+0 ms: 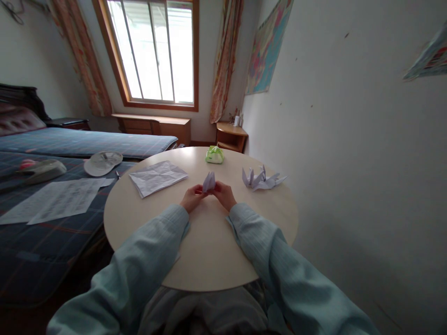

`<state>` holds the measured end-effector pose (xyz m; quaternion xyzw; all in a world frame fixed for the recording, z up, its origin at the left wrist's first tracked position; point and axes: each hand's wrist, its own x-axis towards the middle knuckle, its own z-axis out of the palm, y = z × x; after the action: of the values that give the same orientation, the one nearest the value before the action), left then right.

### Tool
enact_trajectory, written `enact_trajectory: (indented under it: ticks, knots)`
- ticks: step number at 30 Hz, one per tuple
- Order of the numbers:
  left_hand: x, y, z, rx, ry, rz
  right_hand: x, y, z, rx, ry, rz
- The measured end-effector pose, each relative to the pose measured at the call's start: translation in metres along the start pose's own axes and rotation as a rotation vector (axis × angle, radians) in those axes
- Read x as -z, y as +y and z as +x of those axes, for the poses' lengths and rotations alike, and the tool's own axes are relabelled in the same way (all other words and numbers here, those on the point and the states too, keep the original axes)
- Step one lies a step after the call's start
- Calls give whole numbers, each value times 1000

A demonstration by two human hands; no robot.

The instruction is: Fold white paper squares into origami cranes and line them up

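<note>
Between my two hands, a small piece of folded white paper (209, 182) stands upright just over the middle of the round table. My left hand (193, 197) pinches its left side, and my right hand (224, 194) grips it from the right. Fine details of the folds are too small to make out. Right of my hands, several folded paper cranes (263, 179) sit close together on the tabletop. A stack of creased paper sheets (158, 177) lies to the left of my hands.
The round table (206, 251) has a green-and-white tissue pack (214, 155) near its far edge. Left of it, a bed (66, 242) bears printed sheets (56, 200), a cap (103, 164) and a pen (118, 175). A white wall (349, 163) runs close along the right.
</note>
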<state>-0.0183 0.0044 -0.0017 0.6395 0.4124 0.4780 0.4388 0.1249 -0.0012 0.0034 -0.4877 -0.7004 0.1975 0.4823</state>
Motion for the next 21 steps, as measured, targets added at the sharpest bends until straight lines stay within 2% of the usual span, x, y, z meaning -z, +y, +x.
enact_trajectory:
  ticks: [3,7,13,21]
  knots:
    - [0,2,0,18,-37,-25,1,-1,1,3,11,-1]
    - [3,1,2,15,-19,-62,-2,-5,-1,-3,-11,31]
    - [5,1,4,-10,39,-151,-6,-9,-5,-36,-126,187]
    - [3,6,0,70,-27,-138,-2,-7,-1,-41,-68,194]
